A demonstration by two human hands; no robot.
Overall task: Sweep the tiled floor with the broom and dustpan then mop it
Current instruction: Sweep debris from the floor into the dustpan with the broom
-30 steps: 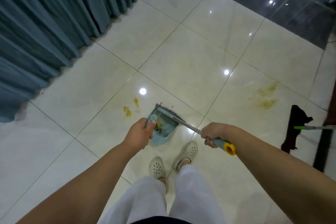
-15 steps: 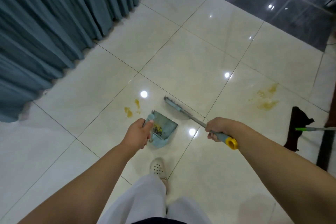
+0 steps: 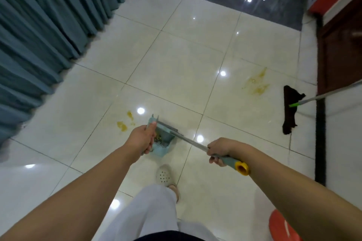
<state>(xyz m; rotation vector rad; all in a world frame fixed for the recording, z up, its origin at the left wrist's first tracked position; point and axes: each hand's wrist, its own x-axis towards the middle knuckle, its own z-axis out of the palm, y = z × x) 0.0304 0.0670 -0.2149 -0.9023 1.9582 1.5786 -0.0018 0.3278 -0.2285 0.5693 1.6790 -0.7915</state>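
The left hand [image 3: 141, 139] grips the upright handle of the light-blue dustpan [image 3: 162, 143], fingers curled around it, and the pan sits on the tiled floor [image 3: 176, 76] just in front of the person's shoe [image 3: 164, 174]. The right hand [image 3: 219, 150] is clenched around the grey-green grip of the broom [image 3: 188, 142], near the yellow end cap; the metal shaft runs down and left, and the broom head lies at the mouth of the pan, touching or almost touching it. Some dark and yellowish crumbs are already inside the pan, near its comb teeth.

The step in hand, I judge, is to pull the last dirt into the pan. To do it well, the front lip of the pan should stay flat against the tile — any gap lets the fine dust slip under. Short, light strokes toward the pan are better than one long push, which can throw the crumbs over the back edge.

Two small yellow stains [image 3: 125, 122] lie on the tile just left of the pan, and a larger smear [image 3: 255, 84] is well apart, to the right. They look wet or sticky, so the broom probably cannot lift them — they are work for the mop [image 3: 290, 109], which lies on the floor near the dark wooden furniture on the right.
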